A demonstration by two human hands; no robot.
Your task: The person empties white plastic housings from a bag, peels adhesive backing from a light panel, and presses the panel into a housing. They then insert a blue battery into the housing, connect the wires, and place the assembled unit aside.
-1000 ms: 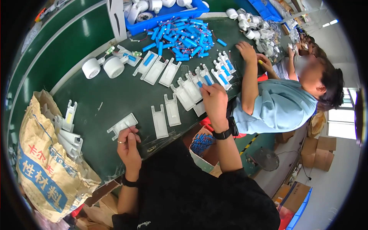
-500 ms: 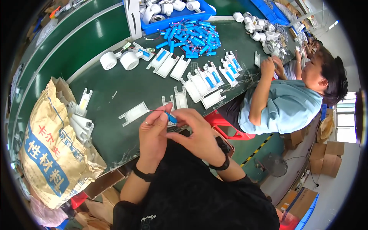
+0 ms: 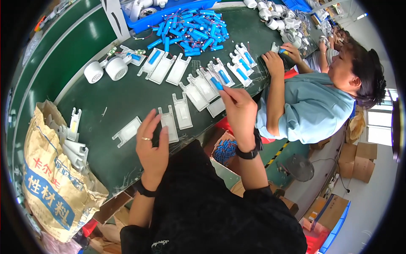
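Between the thumb and fingers of my right hand (image 3: pixel 242 111) is a blue cylindrical battery (image 3: pixel 216 83), held over a row of white plastic housings (image 3: pixel 195 94). My left hand (image 3: pixel 152 149) is open above the near part of the table, its fingers spread and nothing in them. Just beyond its fingertips lies a flat white housing (image 3: pixel 169 125), with another housing (image 3: pixel 182 111) beside it. Farther right, several housings (image 3: pixel 242 73) have blue batteries lying in them. A separate white housing (image 3: pixel 127 131) rests left of my left hand.
A heap of blue batteries (image 3: pixel 190 31) covers the far table before a blue bin (image 3: pixel 169 12). White lamp heads (image 3: pixel 116 68) stand at the left, near a paper sack (image 3: pixel 59 178) of white parts. A co-worker (image 3: pixel 304 101) sits at right. Below the edge is a box of batteries (image 3: pixel 224 152).
My hands have parted. The right one has carried the battery forward and right to the housings; the left has let go and opened. The view has shifted, showing the battery box.
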